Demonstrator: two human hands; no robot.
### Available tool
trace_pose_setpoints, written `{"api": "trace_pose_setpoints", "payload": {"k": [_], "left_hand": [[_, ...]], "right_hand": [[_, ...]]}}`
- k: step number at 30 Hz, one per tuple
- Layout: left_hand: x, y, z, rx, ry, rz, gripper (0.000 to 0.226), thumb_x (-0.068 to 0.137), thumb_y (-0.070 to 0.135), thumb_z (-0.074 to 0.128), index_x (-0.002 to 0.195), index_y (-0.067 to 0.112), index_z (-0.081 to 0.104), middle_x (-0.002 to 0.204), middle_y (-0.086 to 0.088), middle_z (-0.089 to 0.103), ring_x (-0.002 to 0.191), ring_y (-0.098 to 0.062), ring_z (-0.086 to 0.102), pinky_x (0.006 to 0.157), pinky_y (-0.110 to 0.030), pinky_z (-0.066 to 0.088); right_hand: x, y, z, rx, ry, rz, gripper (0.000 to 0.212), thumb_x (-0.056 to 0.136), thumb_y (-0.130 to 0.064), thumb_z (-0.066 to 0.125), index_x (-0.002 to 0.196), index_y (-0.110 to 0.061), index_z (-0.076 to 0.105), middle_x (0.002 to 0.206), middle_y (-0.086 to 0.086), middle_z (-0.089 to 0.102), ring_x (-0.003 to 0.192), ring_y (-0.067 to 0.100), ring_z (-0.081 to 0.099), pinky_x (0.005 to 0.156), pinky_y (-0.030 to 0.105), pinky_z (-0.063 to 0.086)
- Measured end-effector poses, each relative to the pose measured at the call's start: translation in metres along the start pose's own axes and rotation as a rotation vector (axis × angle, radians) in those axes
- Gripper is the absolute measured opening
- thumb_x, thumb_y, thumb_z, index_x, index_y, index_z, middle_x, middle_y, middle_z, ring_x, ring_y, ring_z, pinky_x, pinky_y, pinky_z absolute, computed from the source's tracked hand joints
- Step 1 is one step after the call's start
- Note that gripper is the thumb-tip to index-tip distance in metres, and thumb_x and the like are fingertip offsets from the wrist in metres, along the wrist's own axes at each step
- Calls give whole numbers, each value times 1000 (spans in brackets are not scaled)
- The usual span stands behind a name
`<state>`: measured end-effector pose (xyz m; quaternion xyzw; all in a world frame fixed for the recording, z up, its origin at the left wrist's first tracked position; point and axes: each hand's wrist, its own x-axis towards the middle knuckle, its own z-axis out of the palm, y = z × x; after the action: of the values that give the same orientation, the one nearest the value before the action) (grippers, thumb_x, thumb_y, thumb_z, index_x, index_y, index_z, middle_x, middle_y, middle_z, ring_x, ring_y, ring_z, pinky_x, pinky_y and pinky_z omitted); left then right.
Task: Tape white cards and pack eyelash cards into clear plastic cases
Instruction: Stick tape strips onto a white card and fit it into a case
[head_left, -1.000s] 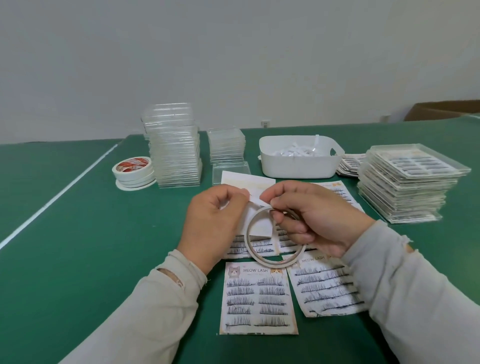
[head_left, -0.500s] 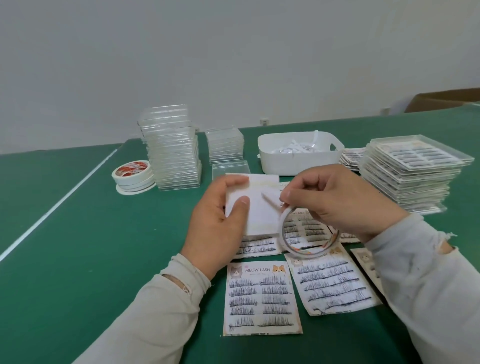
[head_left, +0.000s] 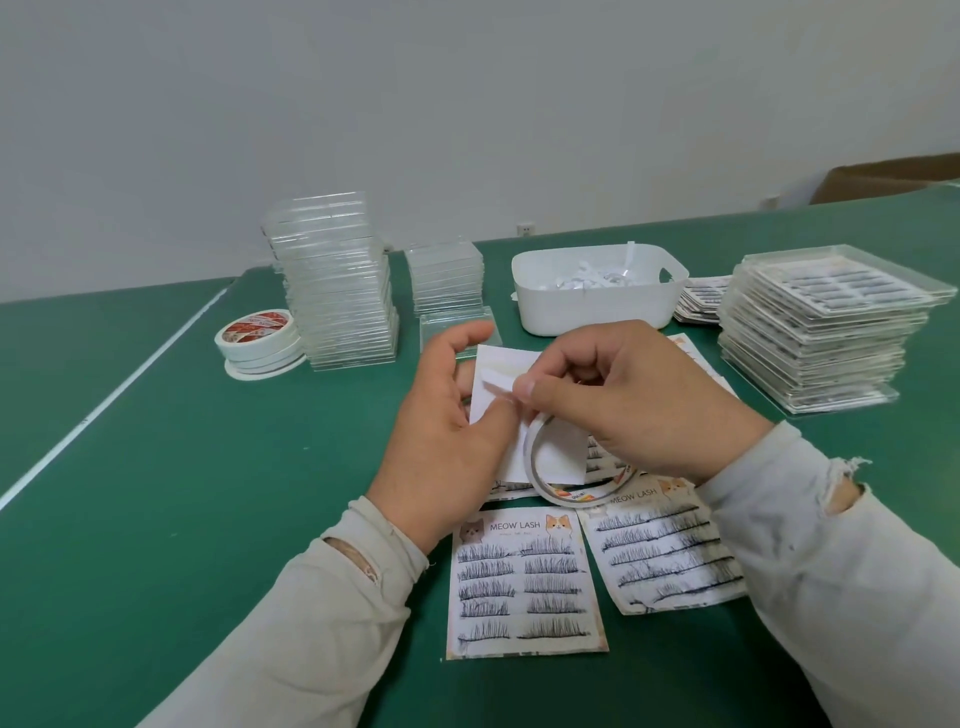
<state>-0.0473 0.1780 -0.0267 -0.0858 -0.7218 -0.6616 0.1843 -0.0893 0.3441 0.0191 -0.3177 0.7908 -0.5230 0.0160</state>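
My left hand (head_left: 441, 431) holds a white card (head_left: 550, 457) upright above the table, thumb on its face, forefinger lifted. My right hand (head_left: 634, 395) pinches a strip of white tape against the card's upper part, and a thin tape roll (head_left: 571, 491) hangs from that hand. Printed eyelash cards (head_left: 524, 582) lie on the green table (head_left: 156, 519) below both hands, one more (head_left: 670, 556) to the right. Empty clear cases (head_left: 337, 301) are stacked at the back left, with a shorter stack (head_left: 447, 278) beside them. Packed cases (head_left: 821, 327) are stacked on the right.
A white bin (head_left: 597, 306) of paper scraps stands behind my hands. Spare tape rolls (head_left: 260, 340) lie left of the clear cases. Loose eyelash cards (head_left: 701, 299) sit between the bin and the packed stack. A cardboard box (head_left: 883, 179) is at the far right.
My left hand turned the white card upright and lifted its forefinger. My right hand moved back to the card's top with the tape strip, the roll swinging left beneath it.
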Motion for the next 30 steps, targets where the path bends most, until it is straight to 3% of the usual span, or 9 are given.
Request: {"api": "trace_pose_setpoints", "payload": {"k": [7,12,16,21,30], "left_hand": [[0,1,1,17,-13,15,37,88,25,64,119,39,52,99,4,76,80,-12,68,70,-33,53],[-1,3,0,19,-15,7,37,89,23,63,122,36,53,102,3,76,87,-14,71,74,-37,58],[-2,5,0,2,-20,1,37,89,18,58,123,32,54,102,2,76,84,-11,70,69,-28,57],[-4,6,0,8,-2,10,38,102,-2,45,121,26,60,82,13,71,68,-3,58,60,-18,50],[-5,7,2,85,35,52,30,101,11,46,120,29,60,90,13,72,75,-3,60,67,-20,52]], "right_hand": [[1,0,0,-26,11,26,17,90,-24,74,76,-15,78,69,5,73,57,6,55,58,23,45],[1,2,-1,-52,29,39,20,90,-27,74,74,-15,77,56,-2,63,49,4,45,51,17,37],[2,4,-2,-91,53,56,21,89,-27,74,73,-14,76,46,-15,51,43,2,41,47,10,31],[2,4,-3,-111,66,63,22,88,-27,74,72,-11,76,45,-14,49,41,3,38,45,11,30],[3,3,-3,-149,107,70,23,87,-28,75,71,-11,75,42,-15,47,40,4,41,44,11,31]]}}
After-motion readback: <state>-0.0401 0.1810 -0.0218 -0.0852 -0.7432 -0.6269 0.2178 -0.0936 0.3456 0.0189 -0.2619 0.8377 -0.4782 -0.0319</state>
